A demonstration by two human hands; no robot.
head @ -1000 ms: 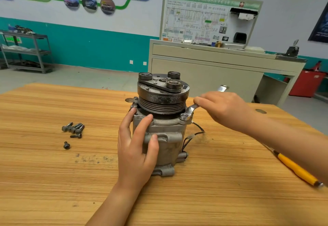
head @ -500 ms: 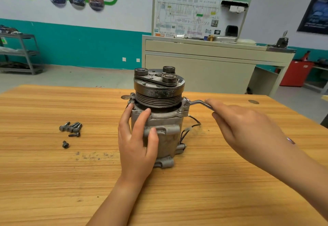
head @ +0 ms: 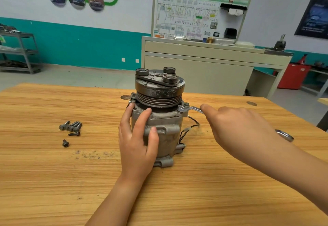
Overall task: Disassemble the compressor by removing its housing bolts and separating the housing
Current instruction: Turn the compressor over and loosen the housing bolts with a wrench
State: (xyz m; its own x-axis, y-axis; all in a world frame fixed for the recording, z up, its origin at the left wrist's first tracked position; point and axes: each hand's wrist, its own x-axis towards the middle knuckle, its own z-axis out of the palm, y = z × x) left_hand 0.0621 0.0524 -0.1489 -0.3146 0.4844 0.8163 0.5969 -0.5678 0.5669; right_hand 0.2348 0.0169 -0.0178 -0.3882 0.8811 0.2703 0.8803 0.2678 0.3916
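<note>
The compressor [head: 158, 119] stands upright, pulley on top, near the middle of the wooden table [head: 53, 181]. The table's far edge runs close behind it at 12 o'clock, and the right edge slants away at 3 o'clock, past your forearm. You have broad bare wood at 6 o'clock and more at 9 o'clock, where a cluster of loose bolts [head: 71, 127] lies well apart from the housing, with a single bolt [head: 65, 143] just nearer you.

Your left hand [head: 137, 140] wraps the housing from the 7 o'clock side, fingers spread and curved onto the upper flange, thumb pressed on the front. Your right hand [head: 236, 130] grips the wrench [head: 190, 109], index finger laid along the shank. The other fingers are hidden under the hand. The ring end sits on the flange bolt [head: 186, 104] at 3 o'clock, and the wrench's other end shows beyond your wrist.

A second ago the handle pointed toward 2 o'clock. It now runs toward 4 o'clock, and your right hand has come round with it. Your left hand has kept its hold.
</note>
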